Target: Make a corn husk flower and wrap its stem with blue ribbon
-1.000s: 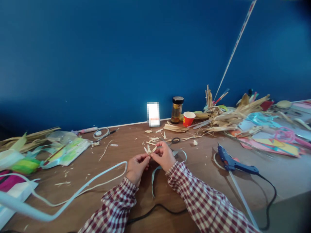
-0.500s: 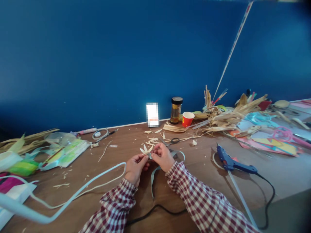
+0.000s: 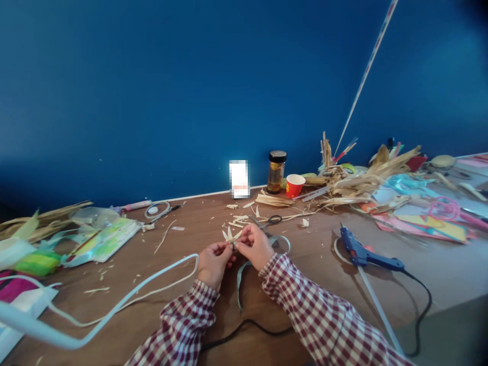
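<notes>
Between my hands, over the middle of the table, is a small flower of pale, pointed petals (image 3: 230, 236) that look cut from dried corn husk. My left hand (image 3: 212, 263) pinches it near its base, fingers closed. My right hand (image 3: 258, 247) is pinched too, thumb and forefinger at the flower's base on a pale grey-green strip (image 3: 239, 287). The strip loops behind the right hand and one end hangs down below both hands. My fingers hide the stem and most of the base. Just beyond the right hand lie scissors (image 3: 274, 219), partly covered.
A blue glue gun (image 3: 356, 249) with a black cord lies at right. Husk scraps (image 3: 239, 221) are scattered ahead. Behind stand a lidded jar (image 3: 276, 173) and a red paper cup (image 3: 295, 187). Dried husks (image 3: 354, 183) pile up at back right. A white bent tube (image 3: 145, 284) crosses the left.
The flower has turned a little, its petals now pointing more upward. My right fingertips have come closer to the left ones, at the flower's base. The surrounding things have stayed put.
</notes>
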`<state>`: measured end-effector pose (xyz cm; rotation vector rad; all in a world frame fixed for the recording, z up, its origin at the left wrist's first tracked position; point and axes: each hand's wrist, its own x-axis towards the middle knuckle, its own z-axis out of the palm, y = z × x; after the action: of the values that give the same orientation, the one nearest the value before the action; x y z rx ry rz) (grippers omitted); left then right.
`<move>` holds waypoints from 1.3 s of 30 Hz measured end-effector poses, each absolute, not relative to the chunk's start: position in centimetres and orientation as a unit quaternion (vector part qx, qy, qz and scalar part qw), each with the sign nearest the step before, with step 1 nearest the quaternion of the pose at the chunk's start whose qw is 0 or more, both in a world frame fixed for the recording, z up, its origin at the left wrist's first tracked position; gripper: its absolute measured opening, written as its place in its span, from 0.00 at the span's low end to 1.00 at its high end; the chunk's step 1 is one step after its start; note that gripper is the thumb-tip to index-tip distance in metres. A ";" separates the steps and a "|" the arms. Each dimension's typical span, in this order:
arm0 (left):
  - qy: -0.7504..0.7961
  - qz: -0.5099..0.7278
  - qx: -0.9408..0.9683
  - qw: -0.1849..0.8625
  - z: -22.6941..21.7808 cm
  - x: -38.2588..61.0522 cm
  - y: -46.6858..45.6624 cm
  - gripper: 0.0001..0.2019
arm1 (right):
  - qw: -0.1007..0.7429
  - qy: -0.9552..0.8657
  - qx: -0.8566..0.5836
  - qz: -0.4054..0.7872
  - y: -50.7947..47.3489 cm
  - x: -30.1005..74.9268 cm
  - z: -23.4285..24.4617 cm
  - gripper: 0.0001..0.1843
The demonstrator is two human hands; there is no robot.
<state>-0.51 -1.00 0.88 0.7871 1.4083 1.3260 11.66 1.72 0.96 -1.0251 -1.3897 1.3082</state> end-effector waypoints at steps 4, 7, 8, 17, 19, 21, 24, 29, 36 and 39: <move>0.585 0.550 0.332 0.495 0.7 -0.5 -0.9 0.14 | 0.473 -0.567 -0.414 0.533 1.5 11.5 1.0 0.13; 0.583 0.554 0.338 0.490 0.3 -0.5 -0.8 0.13 | 0.474 -0.577 -0.427 0.510 1.2 11.4 1.0 0.12; 0.583 0.555 0.339 0.487 0.2 -0.6 -0.8 0.13 | 0.474 -0.583 -0.434 0.497 1.1 11.4 1.0 0.11; 0.569 0.568 0.364 0.470 0.1 -1.0 -0.9 0.11 | 0.480 -0.617 -0.465 0.416 0.7 11.1 1.0 0.05; 0.565 0.569 0.361 0.477 0.1 -1.0 -0.9 0.11 | 0.482 -0.611 -0.473 0.413 0.7 11.1 0.8 0.06; 0.562 0.565 0.356 0.487 0.2 -1.0 -0.9 0.11 | 0.486 -0.605 -0.472 0.418 0.8 11.1 0.6 0.06; 0.567 0.558 0.348 0.496 0.3 -1.0 -0.7 0.10 | 0.485 -0.618 -0.466 0.407 0.8 11.1 0.4 0.05; 0.565 0.570 0.325 0.500 0.3 -1.3 -0.5 0.10 | 0.485 -0.646 -0.464 0.364 0.5 10.9 0.7 0.03; 0.546 0.561 0.325 0.530 0.5 -1.3 -0.7 0.18 | 0.491 -0.632 -0.435 0.412 1.0 11.3 1.0 0.05; 0.540 0.558 0.337 0.532 0.4 -1.3 -0.7 0.18 | 0.490 -0.627 -0.428 0.428 1.1 11.3 1.0 0.06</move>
<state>-1.33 -0.73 0.44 0.8034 1.2872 1.3318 11.33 1.10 1.00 -1.0399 -1.5243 1.0391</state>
